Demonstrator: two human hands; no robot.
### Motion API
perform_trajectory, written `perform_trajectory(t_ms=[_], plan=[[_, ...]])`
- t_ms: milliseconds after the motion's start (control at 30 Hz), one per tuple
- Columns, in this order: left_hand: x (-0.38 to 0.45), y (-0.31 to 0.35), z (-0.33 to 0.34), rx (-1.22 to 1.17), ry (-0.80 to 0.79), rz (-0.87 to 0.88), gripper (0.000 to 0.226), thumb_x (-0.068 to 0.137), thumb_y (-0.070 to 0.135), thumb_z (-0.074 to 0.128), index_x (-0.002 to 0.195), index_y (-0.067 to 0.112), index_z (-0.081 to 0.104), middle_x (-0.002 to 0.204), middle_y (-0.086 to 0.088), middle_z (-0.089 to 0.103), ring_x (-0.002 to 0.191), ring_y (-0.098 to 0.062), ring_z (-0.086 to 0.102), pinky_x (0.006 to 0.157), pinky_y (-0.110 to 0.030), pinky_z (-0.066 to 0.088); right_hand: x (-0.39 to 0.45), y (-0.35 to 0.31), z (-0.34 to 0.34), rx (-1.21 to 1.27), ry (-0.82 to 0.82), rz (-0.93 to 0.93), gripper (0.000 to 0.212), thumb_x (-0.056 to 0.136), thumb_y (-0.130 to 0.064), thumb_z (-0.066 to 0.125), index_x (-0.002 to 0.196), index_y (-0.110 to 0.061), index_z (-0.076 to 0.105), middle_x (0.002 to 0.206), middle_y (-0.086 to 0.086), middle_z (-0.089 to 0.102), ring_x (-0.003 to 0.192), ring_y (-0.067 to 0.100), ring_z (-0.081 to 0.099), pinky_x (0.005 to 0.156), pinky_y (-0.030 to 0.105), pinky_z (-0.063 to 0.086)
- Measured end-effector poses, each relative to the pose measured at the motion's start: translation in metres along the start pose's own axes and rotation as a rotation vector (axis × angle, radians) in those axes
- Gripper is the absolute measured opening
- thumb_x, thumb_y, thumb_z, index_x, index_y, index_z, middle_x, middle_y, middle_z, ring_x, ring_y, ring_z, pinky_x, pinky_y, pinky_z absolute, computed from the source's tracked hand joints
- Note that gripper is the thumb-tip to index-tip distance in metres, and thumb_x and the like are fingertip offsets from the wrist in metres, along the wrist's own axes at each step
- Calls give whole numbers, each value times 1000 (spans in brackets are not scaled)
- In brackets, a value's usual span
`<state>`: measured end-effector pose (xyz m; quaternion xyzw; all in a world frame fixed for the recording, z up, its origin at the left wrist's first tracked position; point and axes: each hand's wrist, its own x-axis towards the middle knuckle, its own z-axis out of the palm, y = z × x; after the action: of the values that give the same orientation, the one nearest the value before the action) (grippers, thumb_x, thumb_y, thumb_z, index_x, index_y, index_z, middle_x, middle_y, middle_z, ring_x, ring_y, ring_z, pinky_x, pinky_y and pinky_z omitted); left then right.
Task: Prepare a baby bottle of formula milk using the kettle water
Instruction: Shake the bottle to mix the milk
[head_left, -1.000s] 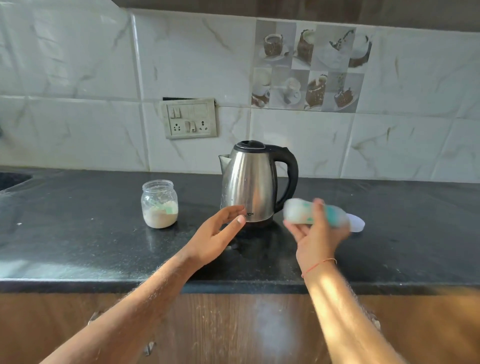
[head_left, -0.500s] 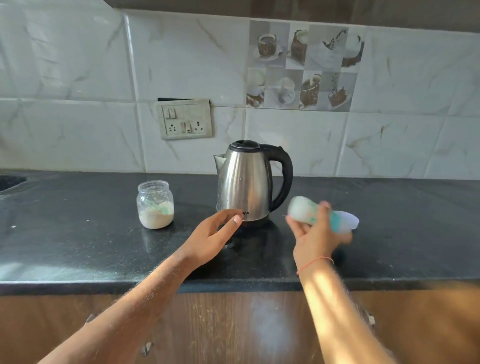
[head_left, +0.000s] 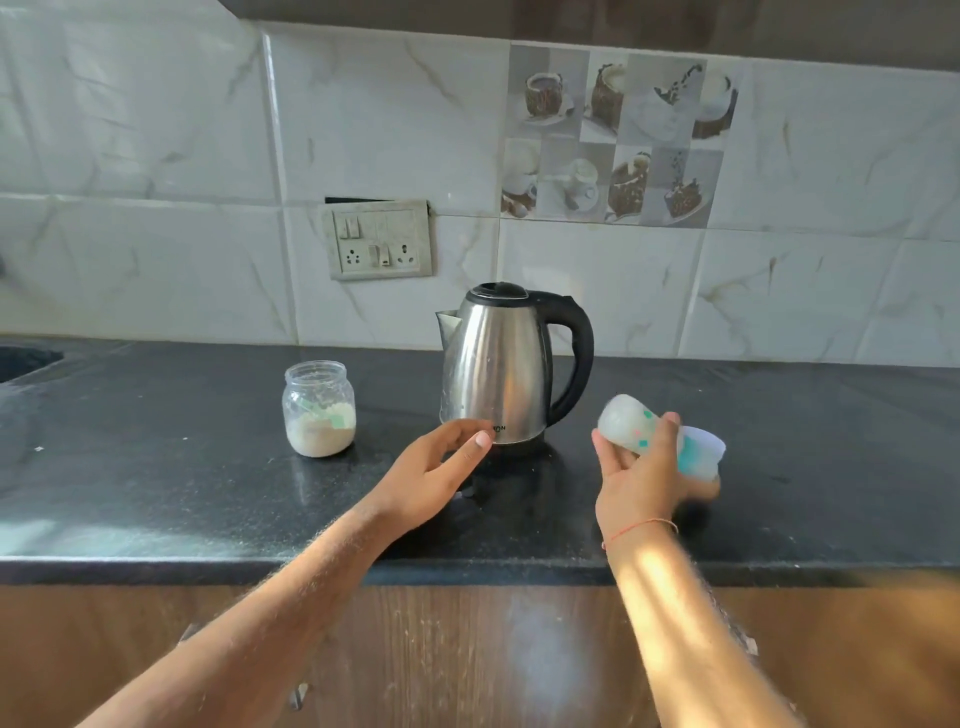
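Right hand (head_left: 641, 478) grips the baby bottle (head_left: 657, 444) tilted on its side above the counter (head_left: 156, 493), long axis 10-to-4, capped end at 4. Kettle (head_left: 496, 371) sits at its 10 o'clock. Left hand (head_left: 436, 467) is empty, fingers loose, nearer the kettle base; the handle faces right.

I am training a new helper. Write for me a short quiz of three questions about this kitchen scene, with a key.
1. True or false: the right hand holds the baby bottle upright.
2. What stands left of the kettle on the counter? A) a cup B) a glass jar with powder C) a spoon
3. Fill in: the left hand is open and holds ____.

Key
1. False: the bottle lies tilted on its side.
2. B: the glass jar.
3. Nothing.
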<state>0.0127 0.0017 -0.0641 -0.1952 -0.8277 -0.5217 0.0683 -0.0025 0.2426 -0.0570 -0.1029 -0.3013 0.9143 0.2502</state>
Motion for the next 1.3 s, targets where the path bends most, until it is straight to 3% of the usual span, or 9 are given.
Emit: perform_trajectory(t_ms=[100,267,367,500,633,767,867,1033,1300], plan=[[0,-2,-1,0,-10,-2,73,95,85,53,148,36,64,142,22,69,131,8,62,108,-17,51,-17,2,7,-321,-287,130,66,93,-31,86,144,-38,45,136,10,61,115,39,74,71,61,66],[-2,1,0,-8,1,-2,67,96,75,49,148,35,65,141,23,69,129,14,60,102,-9,46,-1,1,2,2,3,-13,71,96,-27,82,147,-28,33,145,11,58,122,38,72,70,58,67],[0,-1,0,7,-6,-5,66,97,74,49,148,36,65,141,22,69,129,12,61,101,-11,48,-17,3,6,-292,-281,161,66,92,-31,87,143,-40,47,134,9,64,113,39,75,69,62,66],[1,0,0,10,-1,-8,68,96,74,47,149,35,64,142,24,67,126,19,58,93,2,44,2,3,-2,49,32,-36,74,93,-28,86,146,-28,35,144,12,58,124,41,70,73,61,67],[2,-3,0,1,-1,-4,68,96,73,49,148,33,65,142,21,69,127,19,58,92,1,46,-20,5,7,-320,-277,148,66,93,-31,86,144,-39,46,136,9,64,116,40,74,73,63,66],[1,-1,1,1,12,-2,66,99,75,49,148,35,65,141,23,69,128,15,60,92,0,47,-9,4,5,47,19,-35,68,98,-26,81,147,-32,34,143,9,56,125,39,70,74,58,67],[1,-3,2,-29,18,-6,63,100,74,51,145,33,67,138,20,72,127,9,64,90,-6,53,-24,8,8,-281,-293,168,62,95,-29,83,143,-37,45,135,10,63,114,38,75,72,60,67],[0,0,1,-9,28,-1,63,99,76,49,146,36,66,138,24,70,127,12,63,90,-3,51,-14,8,8,49,16,2,68,98,-27,81,149,-32,35,139,8,58,121,40,72,72,54,67],[-1,1,2,-33,24,15,63,99,72,51,145,32,67,137,20,72,124,11,64,89,-7,53,-13,8,13,34,13,21,67,96,-26,83,145,-26,39,138,12,63,121,39,73,67,54,67]])
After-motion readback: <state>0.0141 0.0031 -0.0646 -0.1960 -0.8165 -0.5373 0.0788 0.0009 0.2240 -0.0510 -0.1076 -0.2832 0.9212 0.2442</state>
